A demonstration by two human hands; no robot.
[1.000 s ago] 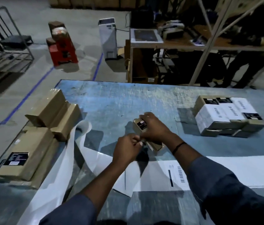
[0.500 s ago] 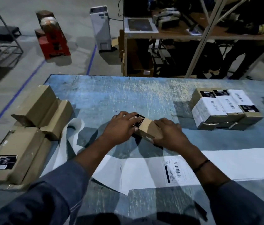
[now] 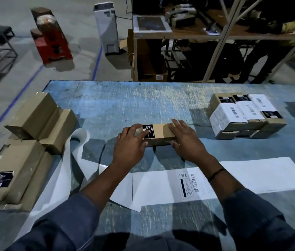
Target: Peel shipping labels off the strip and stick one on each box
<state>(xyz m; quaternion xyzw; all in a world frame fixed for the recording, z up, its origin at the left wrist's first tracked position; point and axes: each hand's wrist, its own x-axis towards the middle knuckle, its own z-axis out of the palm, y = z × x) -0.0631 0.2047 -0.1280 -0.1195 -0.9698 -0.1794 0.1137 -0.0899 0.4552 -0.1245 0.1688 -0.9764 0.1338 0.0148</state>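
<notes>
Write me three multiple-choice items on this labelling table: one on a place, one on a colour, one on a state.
1. Where is the stack of white-labelled boxes?
A. at the right side of the table
B. at its left edge
C. on the floor

2. What colour is the sticker on the box that the left hand and right hand touch?
A. red
B. white
C. black

3. The printed label is:
A. flat on the strip
B. stuck on that box
C. pinched in a hand

Answers:
1 A, the stack sits right of both hands.
2 C, the sticker shows dark against brown cardboard.
3 A, the label lies on the strip with no fingers on it.
</notes>
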